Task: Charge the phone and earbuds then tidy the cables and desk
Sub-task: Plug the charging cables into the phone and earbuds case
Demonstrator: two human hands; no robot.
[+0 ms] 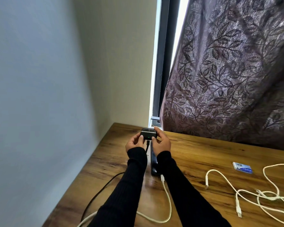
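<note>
At the bottom of the frame a thin white charging cable [168,208] loops across the brown wood-grain counter [203,154] and runs up to a white plug at the near end of a dark slim phone [153,163], which lies flat between the two black ribbed sleeves [134,177]. A black cable [97,194] curves in from the lower left, passes under the left forearm and climbs to the underside of a small black earbuds case [148,134]. Off at the lower right, well apart from the hands, lies a loose tangle of white cables [259,195], and just beyond it a small blue and white card or packet [242,168], too blurred to read.

Above the phone's far end, both hands hold the case. The left hand [135,143] is curled around its left side with the thumb on the front face; the right hand [161,143] pinches its right end, fingers on top. A small green light glows on the case front.

Behind it stand a pale wall, a strip of dark window frame [162,63], and a purple leaf-patterned curtain [228,71] filling the upper right.
</note>
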